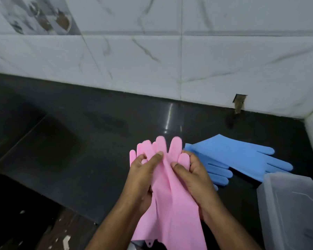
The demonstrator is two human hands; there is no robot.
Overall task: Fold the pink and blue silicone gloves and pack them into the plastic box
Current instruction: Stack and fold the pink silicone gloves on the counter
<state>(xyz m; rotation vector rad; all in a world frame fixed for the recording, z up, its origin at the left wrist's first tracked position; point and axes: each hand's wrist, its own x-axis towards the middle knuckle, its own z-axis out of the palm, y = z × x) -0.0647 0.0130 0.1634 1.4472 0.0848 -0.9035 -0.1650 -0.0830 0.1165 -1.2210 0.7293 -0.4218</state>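
Note:
The pink gloves (172, 199) are stacked together and held up over the counter, fingers pointing away from me and cuffs hanging toward me. My left hand (143, 179) grips their left side, thumb pressed on top near the finger bases. My right hand (193, 179) grips the right side, thumb on the palm area. The blue gloves (233, 156) lie flat on the black counter (79, 150) just right of my hands, fingers pointing right. The clear plastic box (293, 210) stands at the lower right, partly cut off by the frame edge.
A white marble-tiled wall (170, 60) runs along the back of the counter and turns a corner at the far right. A small chipped hole (239, 101) sits at the wall's base. The counter's front edge drops off at the lower left.

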